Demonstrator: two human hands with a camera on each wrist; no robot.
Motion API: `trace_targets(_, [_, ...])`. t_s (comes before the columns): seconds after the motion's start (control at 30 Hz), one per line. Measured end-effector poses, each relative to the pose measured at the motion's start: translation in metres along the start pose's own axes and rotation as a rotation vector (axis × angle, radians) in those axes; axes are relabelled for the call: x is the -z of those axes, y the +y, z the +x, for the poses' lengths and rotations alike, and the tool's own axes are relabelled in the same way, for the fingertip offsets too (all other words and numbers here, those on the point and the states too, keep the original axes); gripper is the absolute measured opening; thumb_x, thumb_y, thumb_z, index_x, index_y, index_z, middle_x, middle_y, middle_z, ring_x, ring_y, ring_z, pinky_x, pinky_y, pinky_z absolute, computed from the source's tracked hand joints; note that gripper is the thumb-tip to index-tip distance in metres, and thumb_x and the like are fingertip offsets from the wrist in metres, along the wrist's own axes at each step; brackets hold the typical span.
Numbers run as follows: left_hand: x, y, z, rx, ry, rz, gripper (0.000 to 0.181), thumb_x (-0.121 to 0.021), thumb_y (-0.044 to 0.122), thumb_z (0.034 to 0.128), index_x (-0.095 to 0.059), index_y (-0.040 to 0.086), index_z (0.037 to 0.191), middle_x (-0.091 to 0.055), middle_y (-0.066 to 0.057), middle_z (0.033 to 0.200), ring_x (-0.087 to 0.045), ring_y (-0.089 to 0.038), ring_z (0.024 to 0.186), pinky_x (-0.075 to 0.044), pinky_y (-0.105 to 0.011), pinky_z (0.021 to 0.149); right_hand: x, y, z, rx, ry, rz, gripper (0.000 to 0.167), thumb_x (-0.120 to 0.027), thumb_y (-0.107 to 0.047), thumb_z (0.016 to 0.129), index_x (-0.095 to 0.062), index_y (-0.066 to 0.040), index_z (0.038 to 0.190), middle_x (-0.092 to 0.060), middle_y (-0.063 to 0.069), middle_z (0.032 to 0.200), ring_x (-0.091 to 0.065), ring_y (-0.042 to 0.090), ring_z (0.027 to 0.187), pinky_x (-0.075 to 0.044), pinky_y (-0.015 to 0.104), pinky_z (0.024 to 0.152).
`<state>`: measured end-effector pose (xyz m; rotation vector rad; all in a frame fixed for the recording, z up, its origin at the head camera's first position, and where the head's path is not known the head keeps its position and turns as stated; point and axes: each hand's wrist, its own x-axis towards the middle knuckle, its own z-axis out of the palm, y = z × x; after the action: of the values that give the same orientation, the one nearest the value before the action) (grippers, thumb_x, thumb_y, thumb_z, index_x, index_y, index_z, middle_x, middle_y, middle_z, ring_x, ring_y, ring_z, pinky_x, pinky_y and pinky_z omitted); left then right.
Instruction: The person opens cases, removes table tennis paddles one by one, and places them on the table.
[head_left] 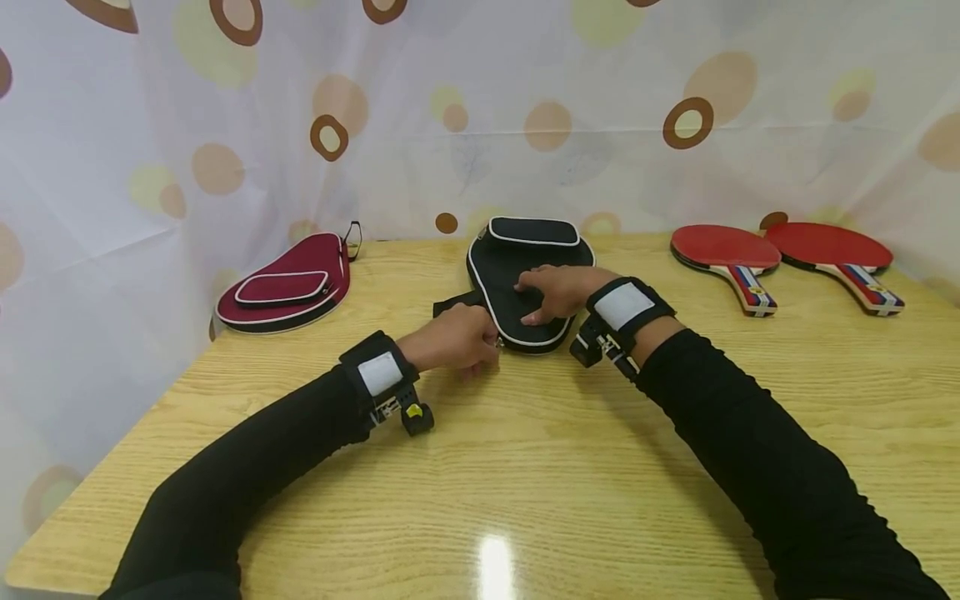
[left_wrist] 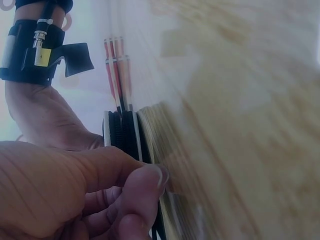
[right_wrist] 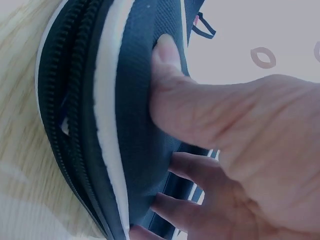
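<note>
A black case with white piping (head_left: 504, 279) lies flat at the table's back middle. At its lower left edge my left hand (head_left: 453, 337) pinches the zipper pull, which the fingers mostly hide. My right hand (head_left: 562, 292) rests on top of the case, fingers spread; the right wrist view shows its thumb (right_wrist: 172, 95) pressing the dark fabric. In that view the zipper teeth (right_wrist: 77, 100) stand parted along the side, with a small blue and white bit (right_wrist: 65, 125) inside. The left wrist view shows the left thumb and forefinger together (left_wrist: 150, 180) beside the case (left_wrist: 122, 132).
A dark red case (head_left: 288, 267) with a black loop lies at the back left. Two red paddles (head_left: 723, 246) (head_left: 828, 244) with striped handles lie at the back right. A patterned cloth (head_left: 480, 108) hangs behind the wooden table (head_left: 600, 500).
</note>
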<state>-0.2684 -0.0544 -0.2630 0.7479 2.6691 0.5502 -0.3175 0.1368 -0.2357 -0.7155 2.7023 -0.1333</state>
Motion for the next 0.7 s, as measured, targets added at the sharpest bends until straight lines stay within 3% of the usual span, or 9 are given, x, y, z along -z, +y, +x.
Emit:
trace_targets(0.23, [0.0002, -0.0011, 0.0012, -0.012, 0.004, 0.023, 0.023, -0.065, 0.008, 0.0972, -0.069, 0.006, 0.074, -0.068, -0.003, 0.064, -0.067, -0.014, 0.055, -0.052, -0.023, 0.054, 0.0009, 0.0004, -0.0008, 0.009, -0.02, -0.012, 0.06, -0.059, -0.026, 0.103, -0.037, -0.006, 0.155, -0.018, 0.028, 0.163, -0.02, 0.044, 0.15, -0.024, 0.054, 0.118])
trace_targets(0.7, [0.0019, -0.0042, 0.0041, -0.005, 0.017, 0.023, 0.023, -0.065, 0.008, 0.097, -0.07, 0.006, 0.075, -0.068, -0.004, 0.065, -0.068, -0.014, 0.056, -0.053, -0.023, 0.056, 0.0048, 0.0, 0.0008, 0.004, -0.059, -0.039, 0.057, -0.057, -0.02, 0.104, -0.037, -0.01, 0.156, -0.019, 0.024, 0.164, -0.02, 0.04, 0.151, -0.026, 0.052, 0.118])
